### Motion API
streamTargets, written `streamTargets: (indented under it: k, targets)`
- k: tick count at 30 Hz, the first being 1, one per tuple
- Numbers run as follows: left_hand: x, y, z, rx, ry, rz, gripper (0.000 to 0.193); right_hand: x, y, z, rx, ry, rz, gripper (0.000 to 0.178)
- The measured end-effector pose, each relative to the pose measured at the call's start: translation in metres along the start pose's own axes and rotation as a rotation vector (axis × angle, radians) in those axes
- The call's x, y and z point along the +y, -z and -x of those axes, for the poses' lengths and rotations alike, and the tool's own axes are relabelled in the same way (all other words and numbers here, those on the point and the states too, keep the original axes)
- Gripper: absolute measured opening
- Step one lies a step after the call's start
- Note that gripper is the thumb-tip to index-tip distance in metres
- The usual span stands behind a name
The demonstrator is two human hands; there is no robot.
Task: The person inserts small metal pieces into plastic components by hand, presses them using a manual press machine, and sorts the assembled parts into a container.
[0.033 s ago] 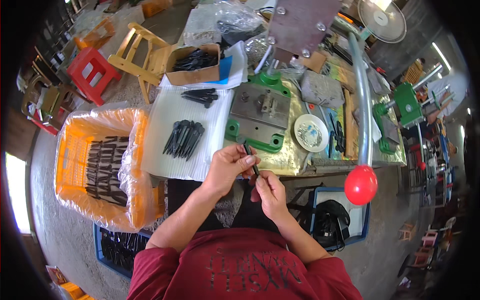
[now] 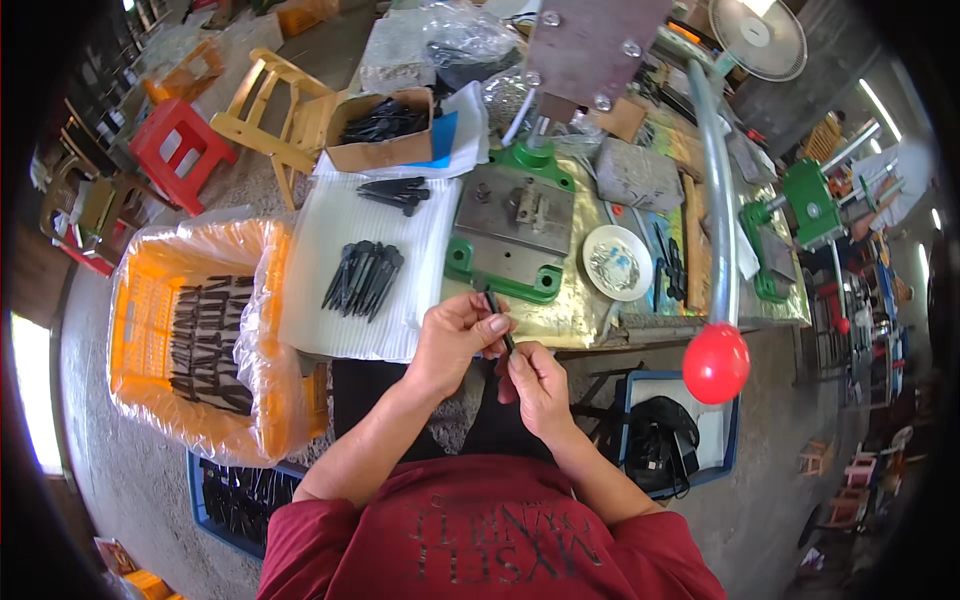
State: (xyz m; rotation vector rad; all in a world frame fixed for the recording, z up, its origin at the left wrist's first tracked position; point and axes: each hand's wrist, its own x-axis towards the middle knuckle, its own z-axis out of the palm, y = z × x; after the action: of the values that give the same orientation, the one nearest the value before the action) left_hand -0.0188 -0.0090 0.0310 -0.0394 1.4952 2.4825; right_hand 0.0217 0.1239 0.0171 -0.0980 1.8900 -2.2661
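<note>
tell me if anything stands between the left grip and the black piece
Nothing visible does: the bare left grip pinches the black piece directly, and the right grip is at its lower end.

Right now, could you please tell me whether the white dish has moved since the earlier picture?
No, the white dish sits just right of the green press base, as before.

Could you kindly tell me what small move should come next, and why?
Probably raise the slim black piece toward the metal fixture on the green-based press. The left hand and right hand both have a grip on it, close to the press's near edge, and the fixture lies just beyond, so it seems a short move.
</note>
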Motion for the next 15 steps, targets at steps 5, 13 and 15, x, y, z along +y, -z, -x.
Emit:
streamTargets:
  k: [5, 13, 15]
  targets:
    - [-0.008, -0.01, 0.014, -0.085, -0.034, -0.036, 0.018, 0.002, 0.009, 0.009, -0.049, -0.065, -0.255, 0.024]
    - [-0.016, -0.017, 0.017, -0.256, 0.024, -0.142, 0.01, 0.003, 0.026, 0.023, -0.062, -0.17, -0.324, 0.023]
    - [-0.016, -0.017, 0.017, -0.179, 0.011, -0.212, 0.007, -0.003, 0.039, 0.021, -0.049, -0.039, 0.033, 0.019]
